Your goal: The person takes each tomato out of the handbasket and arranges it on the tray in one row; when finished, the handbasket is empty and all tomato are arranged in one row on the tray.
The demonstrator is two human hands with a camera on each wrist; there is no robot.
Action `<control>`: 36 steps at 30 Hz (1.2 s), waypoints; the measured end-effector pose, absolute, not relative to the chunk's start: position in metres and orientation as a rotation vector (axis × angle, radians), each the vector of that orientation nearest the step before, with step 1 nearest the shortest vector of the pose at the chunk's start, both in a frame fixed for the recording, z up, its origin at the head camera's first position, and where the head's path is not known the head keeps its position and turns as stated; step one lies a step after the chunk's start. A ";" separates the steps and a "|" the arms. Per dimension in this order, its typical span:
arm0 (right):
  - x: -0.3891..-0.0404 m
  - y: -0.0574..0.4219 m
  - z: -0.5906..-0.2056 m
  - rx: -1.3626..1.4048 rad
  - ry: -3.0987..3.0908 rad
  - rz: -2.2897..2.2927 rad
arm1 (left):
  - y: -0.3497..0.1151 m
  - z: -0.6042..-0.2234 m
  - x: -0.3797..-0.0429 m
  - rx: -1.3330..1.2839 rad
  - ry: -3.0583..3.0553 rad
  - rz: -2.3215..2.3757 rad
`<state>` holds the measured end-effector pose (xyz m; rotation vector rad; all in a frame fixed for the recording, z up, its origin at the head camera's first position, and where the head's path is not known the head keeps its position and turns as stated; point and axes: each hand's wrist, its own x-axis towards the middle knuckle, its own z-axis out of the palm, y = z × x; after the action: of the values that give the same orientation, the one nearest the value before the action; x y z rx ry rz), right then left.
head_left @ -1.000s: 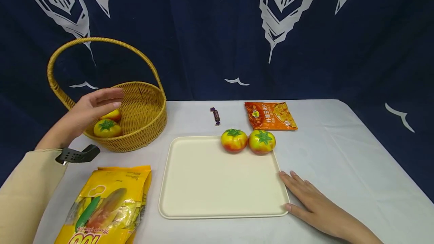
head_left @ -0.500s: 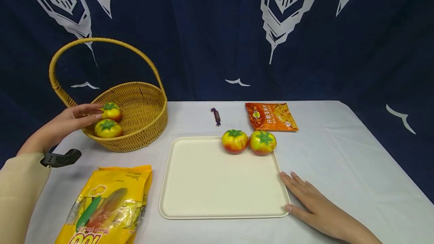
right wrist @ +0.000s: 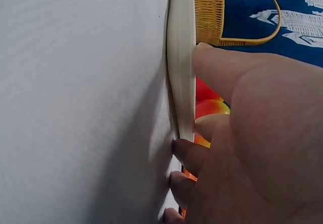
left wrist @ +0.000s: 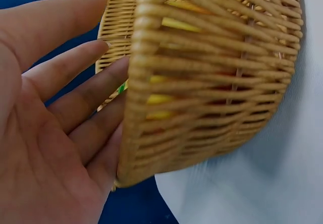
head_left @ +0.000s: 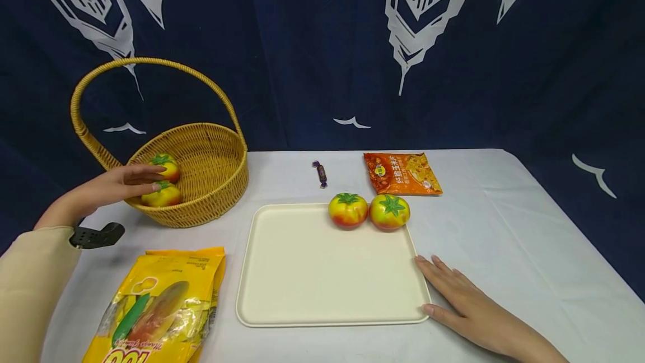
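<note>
The near fruit (head_left: 166, 199) and the far fruit (head_left: 172, 170) lie in the basket (head_left: 214, 153), at its left side, one behind the other. The left hand (head_left: 113, 188) comes over the left rim, its fingers pointing to the right, so both fruits are at and just beyond the fingertips. Each fruit is round and shows no clear long axis; their row runs across the direction of the fingers. In the left wrist view the fingers are extended and apart, not closed around anything; whether they touch a fruit, I cannot tell. The right hand (head_left: 468, 307) is well apart from the basket; its fingers are spread and touch the right edge of the tray (head_left: 322, 273). Two more fruits (head_left: 348, 210) are side by side at the tray's far right corner. The rest of the tray bears nothing.
</note>
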<state>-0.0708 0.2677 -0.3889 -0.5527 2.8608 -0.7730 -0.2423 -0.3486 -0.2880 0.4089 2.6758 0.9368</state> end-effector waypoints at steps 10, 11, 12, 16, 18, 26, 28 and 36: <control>-0.071 0.268 -0.388 -0.553 2.853 -0.773 | -0.332 -0.297 -0.256 0.460 2.682 0.886; -0.070 0.268 -0.389 -0.565 2.863 -0.771 | -0.331 -0.297 -0.257 0.460 2.685 0.873; -0.070 0.268 -0.389 -0.571 2.869 -0.768 | -0.329 -0.297 -0.257 0.460 2.688 0.859; -0.071 0.268 -0.388 -0.550 2.860 -0.773 | -0.325 -0.298 -0.260 0.435 2.697 0.825; -0.071 0.267 -0.388 -0.524 2.848 -0.775 | -0.323 -0.299 -0.261 0.421 2.708 0.803; -0.071 0.267 -0.389 -0.515 2.840 -0.784 | -0.314 -0.301 -0.263 0.394 2.675 0.851; -0.071 0.267 -0.389 -0.511 2.838 -0.780 | -0.311 -0.302 -0.264 0.387 2.666 0.863; -0.070 0.267 -0.388 -0.524 2.849 -0.789 | -0.308 -0.307 -0.266 0.345 2.700 0.853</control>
<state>-0.0704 0.2669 -0.3880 -0.5243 2.8492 -0.7886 -0.2664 -0.3075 -0.3068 0.3449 2.7005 0.8529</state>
